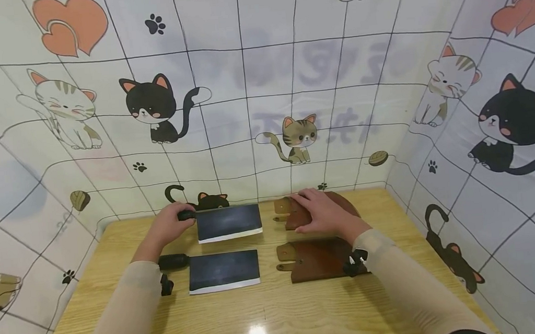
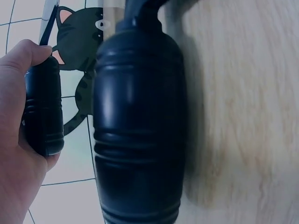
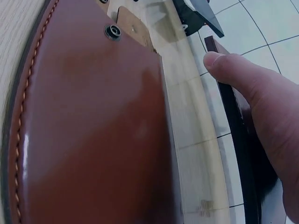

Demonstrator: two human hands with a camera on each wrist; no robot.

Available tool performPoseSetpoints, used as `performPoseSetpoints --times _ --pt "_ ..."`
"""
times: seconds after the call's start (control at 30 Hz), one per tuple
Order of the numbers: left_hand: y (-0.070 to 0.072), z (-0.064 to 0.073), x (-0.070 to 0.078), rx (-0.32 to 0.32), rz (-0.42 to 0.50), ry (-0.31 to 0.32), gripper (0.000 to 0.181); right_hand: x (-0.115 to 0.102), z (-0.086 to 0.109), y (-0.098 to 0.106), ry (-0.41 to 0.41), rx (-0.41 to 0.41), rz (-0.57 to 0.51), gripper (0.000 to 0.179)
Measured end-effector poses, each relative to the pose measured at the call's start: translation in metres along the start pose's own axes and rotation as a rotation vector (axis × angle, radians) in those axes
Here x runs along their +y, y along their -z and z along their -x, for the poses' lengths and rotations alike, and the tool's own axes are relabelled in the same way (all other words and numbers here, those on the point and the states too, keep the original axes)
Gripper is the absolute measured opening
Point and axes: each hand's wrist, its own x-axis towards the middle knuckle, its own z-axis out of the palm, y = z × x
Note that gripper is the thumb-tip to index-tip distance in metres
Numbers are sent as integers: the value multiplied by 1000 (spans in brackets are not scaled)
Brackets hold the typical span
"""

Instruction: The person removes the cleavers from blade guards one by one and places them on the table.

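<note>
My left hand [image 1: 168,226] grips the black ribbed handle [image 2: 43,107] of the farther cleaver [image 1: 229,221], its thumb lying along the handle near the blade. That dark blade with a pale edge points right. The nearer cleaver [image 1: 223,269] lies on the table below it, its thick black handle [image 2: 140,116] large in the left wrist view. On the right, my right hand [image 1: 325,214] holds the farther brown leather sheath [image 1: 346,203] from above, thumb at its near edge. A second leather sheath [image 3: 93,121], with stitching and a snap stud, lies on the table before it.
The wooden table [image 1: 223,322] ends at a back wall [image 1: 229,159] covered in cat-print sheeting. Similar sheeting hangs at both sides. Tan flaps and straps on the sheaths face the cleavers' blades across a narrow gap.
</note>
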Motion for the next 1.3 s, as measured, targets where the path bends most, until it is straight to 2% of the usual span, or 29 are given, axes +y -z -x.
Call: performPoseSetpoints --times 0.23,0.37,0.57,1.17,1.3 --pt "3 5 -7 -19 22 2 28 3 4 -1 -20 -37 13 110" --pt "2 7 -14 -25 13 11 31 2 5 0 -17 -33 -5 108" --pt "0 10 -24 -39 5 22 31 6 7 -6 -51 -73 18 107" --pt "-6 8 -39 -80 -19 83 26 10 2 -21 -65 -132 -43 109" --pt "-8 6 -43 -80 -6 76 25 10 0 -23 -74 -142 -42 109"
